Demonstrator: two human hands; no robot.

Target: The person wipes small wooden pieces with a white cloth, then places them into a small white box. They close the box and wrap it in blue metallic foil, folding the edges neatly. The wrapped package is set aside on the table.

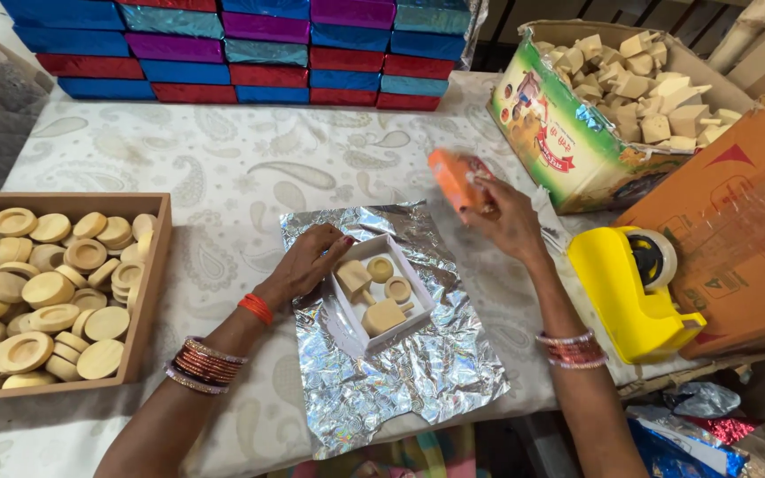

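Observation:
A small open white box [383, 293] lies on a crinkled silver foil sheet [409, 372] in the middle of the table. Inside it are several pale wooden pieces [381, 315]. My left hand [310, 261] rests on the box's left edge, fingertips touching its rim. My right hand [505, 219] is raised above and to the right of the box, gripping a small orange packet [456, 177] that looks blurred.
A wooden tray [152, 292] of round wooden discs sits at the left. Stacked shiny wrapped boxes [250, 53] line the back. A carton [568, 150] of wooden blocks stands at the right, with a yellow tape dispenser [630, 292] and an orange box [737, 230] near it.

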